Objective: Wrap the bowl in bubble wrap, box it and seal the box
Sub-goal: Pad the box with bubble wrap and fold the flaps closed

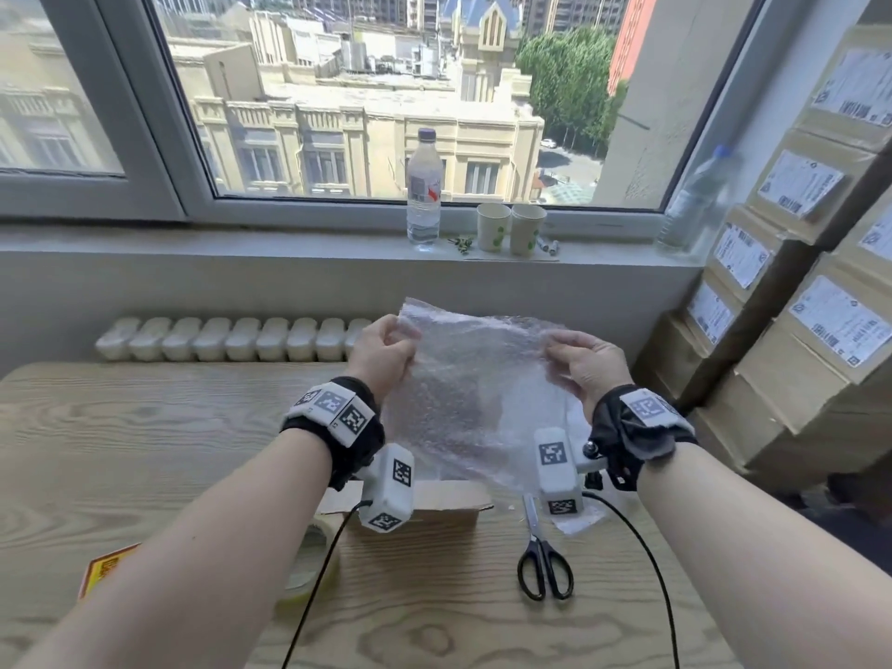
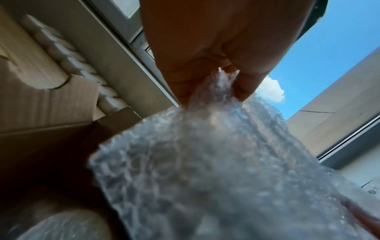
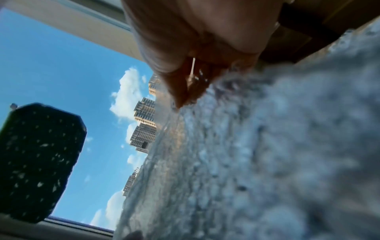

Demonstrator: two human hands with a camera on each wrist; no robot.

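The bubble wrap [image 1: 475, 379] hangs stretched between both hands above the desk [image 1: 145, 427], the left hand [image 1: 383, 354] and right hand [image 1: 586, 362] each pinching an upper corner. Beneath them it half hides the cardboard box [image 1: 449, 507]; no bowl can be made out.

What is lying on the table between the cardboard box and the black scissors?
Nothing but bare wooden table. In the head view the box sits left, the scissors right, and the bubble wrap hangs above in both hands.
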